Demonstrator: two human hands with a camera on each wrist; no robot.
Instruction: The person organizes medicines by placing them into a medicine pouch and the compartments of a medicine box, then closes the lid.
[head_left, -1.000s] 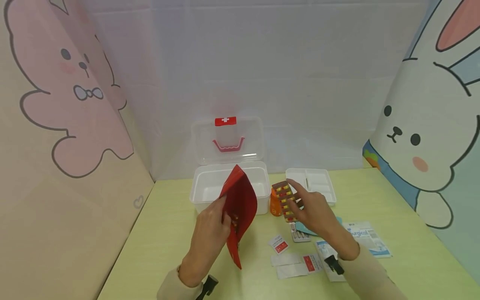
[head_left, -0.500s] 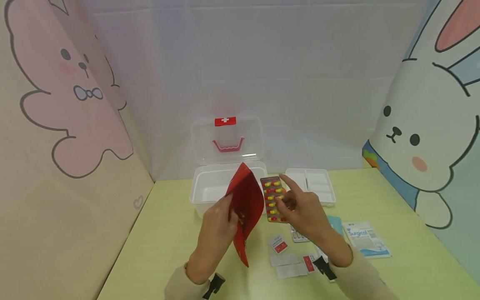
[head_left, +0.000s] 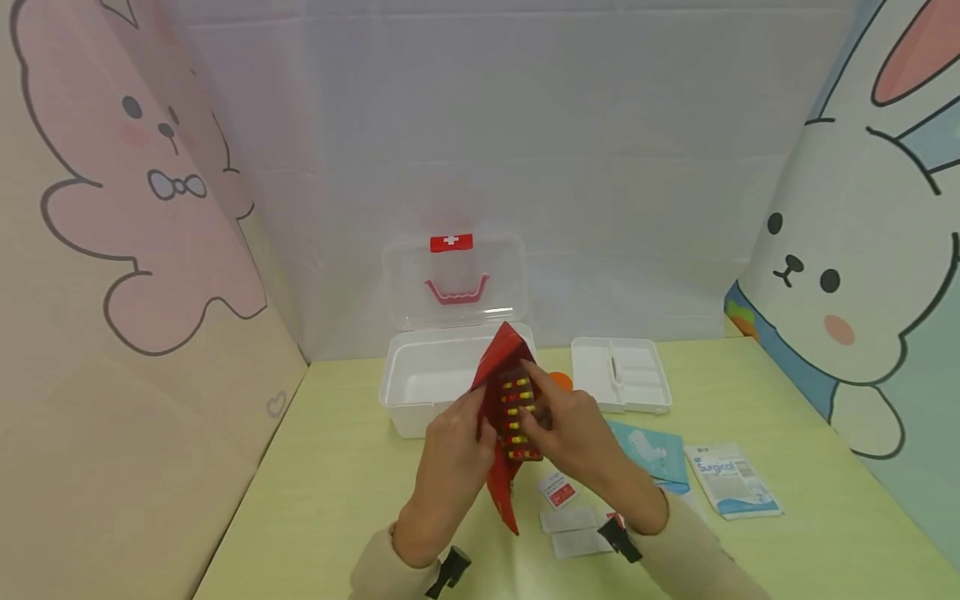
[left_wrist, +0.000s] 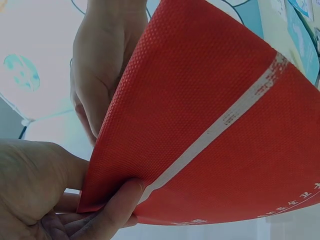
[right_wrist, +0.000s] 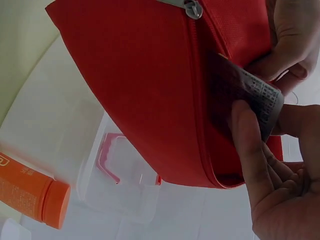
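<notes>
My left hand (head_left: 450, 454) holds a red zippered pouch (left_wrist: 200, 100) by its edge, thumb on the outside near a pale stripe. The pouch's mouth gapes toward the right, its zip undone in the right wrist view. My right hand (head_left: 581, 433) pinches a blister pack (head_left: 519, 417) of red and yellow capsules between thumb and fingers. Part of that blister pack lies inside the pouch's mouth, its printed foil back showing in the right wrist view. The pouch's other contents are hidden now.
Behind stands a white box (head_left: 408, 412), its clear lid (head_left: 405, 292) raised. An orange bottle (head_left: 558, 381) and a white compartment tray (head_left: 641, 375) are to its right. Nearer lie a teal packet (head_left: 652, 454), a "Surgical" packet (head_left: 731, 479), a small red-and-white sachet (head_left: 558, 490) and white strips (head_left: 570, 533).
My right hand has carried the blister pack leftward from beside the orange bottle into the pouch's mouth. My left hand and the pouch have shifted slightly right.
</notes>
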